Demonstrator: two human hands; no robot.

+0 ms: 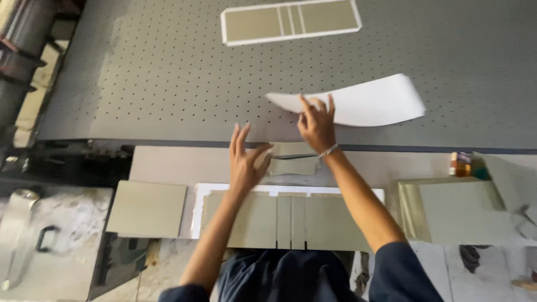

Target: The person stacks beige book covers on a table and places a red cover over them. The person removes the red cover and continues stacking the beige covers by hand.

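My right hand (316, 122) reaches forward and touches the near edge of a curved white sheet (369, 102) lying on the grey perforated table (168, 72). A thin bracelet circles that wrist. My left hand (244, 159) hovers with fingers spread, its thumb next to a small grey card piece (295, 166). Below my arms lies a white sheet with grey board panels (291, 221) on it, two narrow strips between two wide ones.
A second white sheet with grey panels (291, 21) lies at the far side of the table. A loose grey board (147, 208) sits at left, a stack of grey boards (456, 210) at right, with a small orange container (460, 164) behind it.
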